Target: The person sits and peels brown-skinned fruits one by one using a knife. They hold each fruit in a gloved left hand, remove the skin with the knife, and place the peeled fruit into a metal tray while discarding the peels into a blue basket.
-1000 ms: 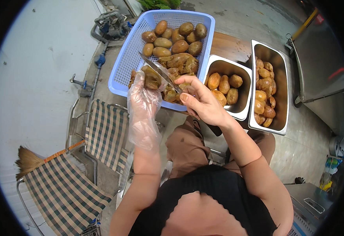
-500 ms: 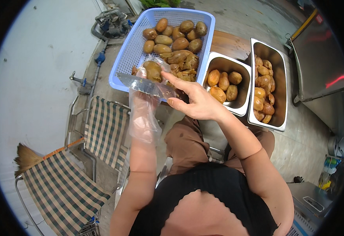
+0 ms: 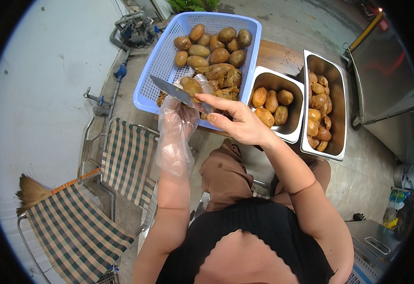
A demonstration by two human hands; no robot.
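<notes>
In a clear plastic glove, my left hand (image 3: 178,113) holds up a greenish-brown oval fruit (image 3: 190,85) over the near edge of a blue perforated basket (image 3: 144,94). My bare right hand (image 3: 242,124) grips a knife (image 3: 170,89), its dark, smeared blade pointing left across the fruit and gloved fingers. The handle is mostly hidden by the hand. My right forefinger reaches along toward the fruit. Whole brown oval fruits (image 3: 219,56) fill the basket's far part, and a heap of soft brown peelings (image 3: 223,75) lies nearer my hands.
Right of the basket, a small steel pan (image 3: 292,135) holds several peeled amber fruits, and a longer steel pan (image 3: 340,118) holds more. All stand on a wooden table (image 3: 275,57). Checked folding chairs (image 3: 77,232) and a straw broom (image 3: 32,191) stand left, by pipes (image 3: 117,85) along a white wall.
The knife and both hands have shifted slightly right. The blade now slants more steeply, and the fruit has turned in my left hand. Pans and basket sit slightly lower in view.
</notes>
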